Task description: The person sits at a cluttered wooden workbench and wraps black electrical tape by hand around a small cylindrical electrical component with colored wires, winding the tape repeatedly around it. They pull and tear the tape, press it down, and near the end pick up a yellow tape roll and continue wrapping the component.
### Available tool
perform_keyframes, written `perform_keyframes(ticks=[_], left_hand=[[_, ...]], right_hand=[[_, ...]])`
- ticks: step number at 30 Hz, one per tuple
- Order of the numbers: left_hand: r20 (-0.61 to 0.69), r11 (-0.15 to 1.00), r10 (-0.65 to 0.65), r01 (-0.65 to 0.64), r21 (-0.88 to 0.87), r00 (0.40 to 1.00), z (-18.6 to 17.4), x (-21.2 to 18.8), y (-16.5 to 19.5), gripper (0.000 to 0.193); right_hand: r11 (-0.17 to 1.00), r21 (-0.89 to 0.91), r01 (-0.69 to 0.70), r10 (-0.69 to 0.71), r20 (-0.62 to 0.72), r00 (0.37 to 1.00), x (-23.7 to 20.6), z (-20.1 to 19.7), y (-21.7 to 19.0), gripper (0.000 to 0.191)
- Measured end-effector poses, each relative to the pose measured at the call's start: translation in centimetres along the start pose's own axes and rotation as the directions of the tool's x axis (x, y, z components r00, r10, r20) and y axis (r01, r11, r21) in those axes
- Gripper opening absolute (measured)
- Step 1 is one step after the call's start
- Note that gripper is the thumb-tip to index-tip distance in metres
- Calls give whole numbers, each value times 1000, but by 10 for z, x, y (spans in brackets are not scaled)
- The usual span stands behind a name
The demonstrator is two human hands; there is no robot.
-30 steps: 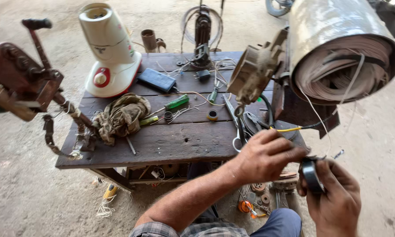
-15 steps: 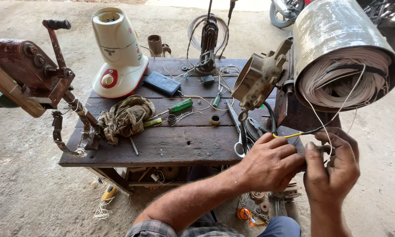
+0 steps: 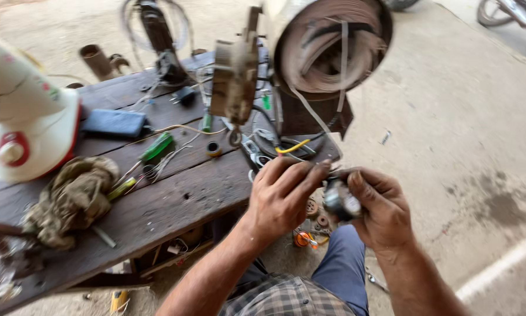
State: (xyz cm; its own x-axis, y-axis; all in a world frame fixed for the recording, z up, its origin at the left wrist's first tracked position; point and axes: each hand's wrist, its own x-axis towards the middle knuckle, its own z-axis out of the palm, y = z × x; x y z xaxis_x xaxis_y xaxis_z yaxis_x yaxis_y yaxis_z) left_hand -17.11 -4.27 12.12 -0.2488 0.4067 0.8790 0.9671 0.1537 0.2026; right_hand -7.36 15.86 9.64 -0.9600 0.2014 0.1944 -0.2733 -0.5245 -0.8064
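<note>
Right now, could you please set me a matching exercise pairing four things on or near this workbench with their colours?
Things:
1. screwdriver handle
2. flat case
3. blender base
4. curved wire

Colours:
A. white and red
B. yellow
C. green
D. dark blue

Pairs: 1-C, 2-D, 3-A, 4-B

You are in an open-air repair workshop: a worn wooden counter (image 3: 175,205) strewn with wire, a screwdriver (image 3: 156,146), an oily rag (image 3: 70,199), on bare concrete floor (image 3: 450,117).
</note>
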Motion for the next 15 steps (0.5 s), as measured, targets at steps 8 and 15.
perform_keyframes(ticks=[8,15], left_hand=[[109,997,-51,56,-44,993,3,-5,6,29],[129,976,-171,186,-116,977,-14,7,14,15]], right_hand=[[637,-629,446,-354,274,894,23,39,-7,45],[409,-747,524,-300,432,851,42,50,-29,27]])
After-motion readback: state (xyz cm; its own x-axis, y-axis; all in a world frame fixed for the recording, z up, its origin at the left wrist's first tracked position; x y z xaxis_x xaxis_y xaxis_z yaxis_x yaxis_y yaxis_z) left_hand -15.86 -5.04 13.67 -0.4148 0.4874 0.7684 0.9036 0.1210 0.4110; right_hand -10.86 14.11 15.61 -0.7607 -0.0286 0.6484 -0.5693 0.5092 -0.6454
